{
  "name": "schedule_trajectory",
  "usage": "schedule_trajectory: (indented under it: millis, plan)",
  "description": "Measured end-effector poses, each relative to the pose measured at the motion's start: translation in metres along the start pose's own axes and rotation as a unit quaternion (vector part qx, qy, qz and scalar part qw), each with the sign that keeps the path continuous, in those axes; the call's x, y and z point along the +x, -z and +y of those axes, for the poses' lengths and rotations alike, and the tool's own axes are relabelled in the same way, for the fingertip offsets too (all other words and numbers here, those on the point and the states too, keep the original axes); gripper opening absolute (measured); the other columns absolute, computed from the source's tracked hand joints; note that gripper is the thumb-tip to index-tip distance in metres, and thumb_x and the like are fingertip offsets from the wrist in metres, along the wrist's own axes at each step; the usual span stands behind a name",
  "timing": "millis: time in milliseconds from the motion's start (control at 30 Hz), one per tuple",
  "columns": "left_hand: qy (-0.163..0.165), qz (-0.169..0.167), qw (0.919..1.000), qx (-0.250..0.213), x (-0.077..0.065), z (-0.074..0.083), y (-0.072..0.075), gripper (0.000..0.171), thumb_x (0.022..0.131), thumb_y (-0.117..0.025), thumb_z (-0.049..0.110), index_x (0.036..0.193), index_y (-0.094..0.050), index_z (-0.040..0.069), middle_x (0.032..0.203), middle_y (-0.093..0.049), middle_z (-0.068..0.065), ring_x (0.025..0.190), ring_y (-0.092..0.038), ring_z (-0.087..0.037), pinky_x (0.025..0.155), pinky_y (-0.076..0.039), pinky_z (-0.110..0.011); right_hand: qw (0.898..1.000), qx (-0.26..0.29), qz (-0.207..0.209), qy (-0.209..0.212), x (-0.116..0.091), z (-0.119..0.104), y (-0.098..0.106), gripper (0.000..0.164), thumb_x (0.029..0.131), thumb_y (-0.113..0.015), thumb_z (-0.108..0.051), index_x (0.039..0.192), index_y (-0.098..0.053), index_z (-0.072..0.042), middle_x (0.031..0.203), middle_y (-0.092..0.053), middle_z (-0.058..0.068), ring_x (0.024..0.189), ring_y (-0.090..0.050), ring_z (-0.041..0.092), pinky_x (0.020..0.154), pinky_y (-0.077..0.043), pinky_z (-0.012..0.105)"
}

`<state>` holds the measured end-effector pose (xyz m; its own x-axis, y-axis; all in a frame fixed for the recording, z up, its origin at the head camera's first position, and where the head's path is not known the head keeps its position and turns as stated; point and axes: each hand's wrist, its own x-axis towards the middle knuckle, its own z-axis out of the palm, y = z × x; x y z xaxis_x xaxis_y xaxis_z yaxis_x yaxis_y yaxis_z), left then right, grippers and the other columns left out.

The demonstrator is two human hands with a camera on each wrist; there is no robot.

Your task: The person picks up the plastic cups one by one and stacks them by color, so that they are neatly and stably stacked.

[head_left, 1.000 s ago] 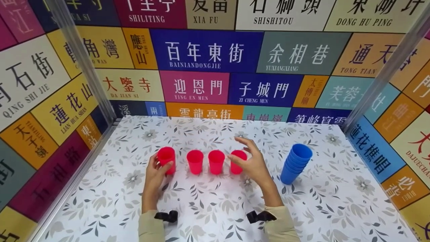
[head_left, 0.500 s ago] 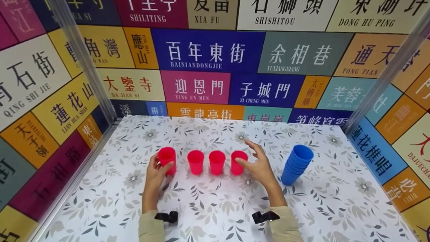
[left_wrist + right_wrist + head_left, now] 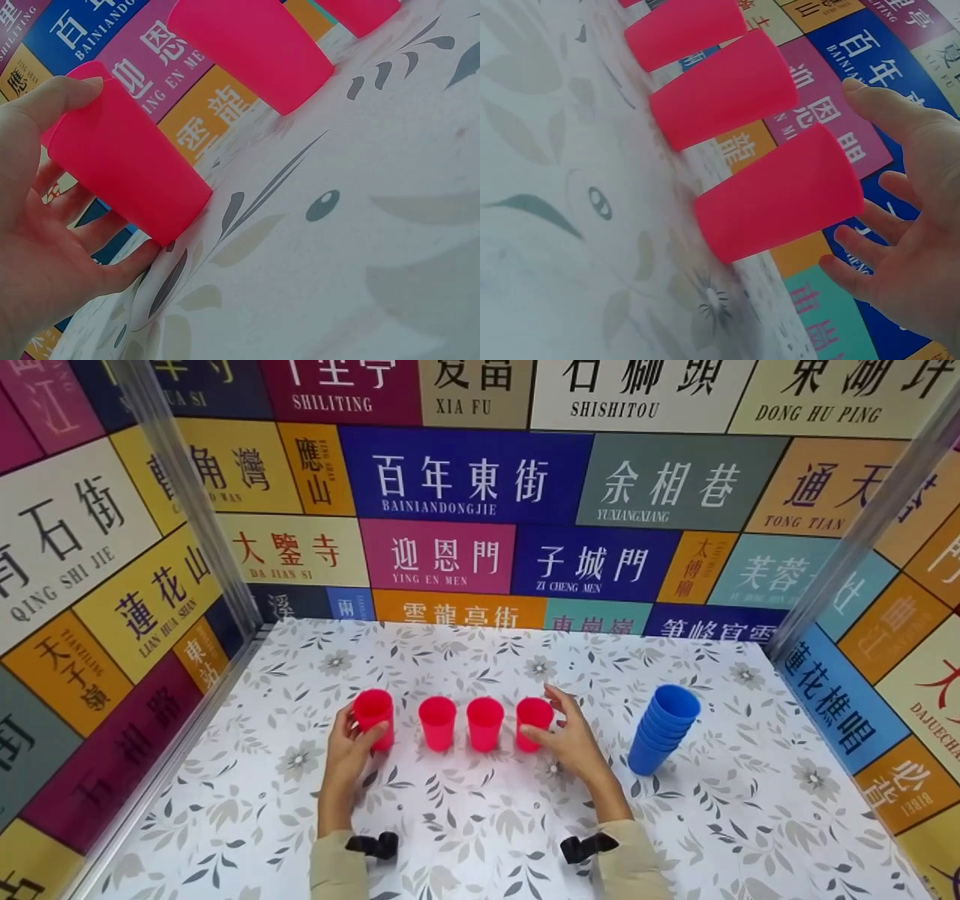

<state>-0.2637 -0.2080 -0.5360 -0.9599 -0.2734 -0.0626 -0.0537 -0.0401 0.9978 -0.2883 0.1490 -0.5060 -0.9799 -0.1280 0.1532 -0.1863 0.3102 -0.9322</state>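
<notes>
Four-sided talk aside, several red plastic cups stand upright in a row in the head view. My left hand (image 3: 346, 756) holds the leftmost red cup (image 3: 375, 706), its thumb over the near side by the rim and the fingers around the outer side, as the left wrist view shows. Beside the rightmost red cup (image 3: 533, 709) is my right hand (image 3: 576, 741), thumb and fingers spread on either side of it. In the right wrist view a gap shows between the thumb and that cup (image 3: 784, 196). Two more red cups, one at left (image 3: 437, 724) and one at right (image 3: 485, 724), stand between the hands.
A leaning-looking stack of nested blue cups (image 3: 663, 729) stands to the right of my right hand. White floral cloth (image 3: 465, 817) covers the table. Panels with printed signs (image 3: 465, 472) enclose the back and both sides.
My right hand has shifted slightly right and come lower, with its fingers now nearer the rightmost red cup. The left hand stays on the leftmost cup.
</notes>
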Motion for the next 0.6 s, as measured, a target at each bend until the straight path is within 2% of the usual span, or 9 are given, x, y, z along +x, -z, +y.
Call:
schedule_trajectory:
  millis: [100,333,467,600]
  plan:
    - [0.006,0.000,1.0000,0.002,-0.001,0.000,0.000,0.073,0.090,-0.075,0.023,0.152,-0.036,0.018,0.153,-0.043,-0.009,0.140,-0.043,-0.028,0.118,-0.039,-0.046,1.000,0.016,-0.004,-0.011,0.001,0.005,-0.002,0.087,0.082,-0.083,-0.022,0.154,-0.035,-0.010,0.154,-0.043,0.020,0.142,-0.040,0.036,0.113,-0.037,0.056]
    - [-0.003,-0.006,0.9998,-0.017,0.000,0.000,0.001,0.073,0.090,-0.076,0.020,0.151,-0.036,0.017,0.151,-0.045,-0.009,0.139,-0.044,-0.027,0.116,-0.039,-0.043,0.999,0.037,-0.002,-0.035,0.002,0.009,-0.005,0.082,0.084,-0.081,-0.014,0.153,-0.038,-0.010,0.154,-0.043,0.017,0.140,-0.042,0.036,0.112,-0.039,0.054]
    - [-0.002,-0.004,0.9996,-0.027,0.000,-0.001,0.001,0.072,0.089,-0.075,0.018,0.151,-0.037,0.018,0.150,-0.046,-0.009,0.138,-0.045,-0.026,0.115,-0.040,-0.041,0.998,0.046,0.003,-0.047,0.001,0.006,-0.007,0.082,0.084,-0.079,-0.010,0.153,-0.035,-0.004,0.153,-0.042,0.021,0.137,-0.043,0.039,0.110,-0.039,0.055]
    - [-0.003,-0.004,0.9996,-0.028,-0.001,-0.001,0.001,0.071,0.090,-0.075,0.017,0.150,-0.037,0.017,0.149,-0.047,-0.010,0.138,-0.045,-0.027,0.115,-0.040,-0.042,0.997,0.050,0.017,-0.051,0.003,0.013,-0.010,0.080,0.083,-0.081,-0.011,0.150,-0.039,-0.003,0.146,-0.048,0.022,0.132,-0.047,0.037,0.106,-0.044,0.047]
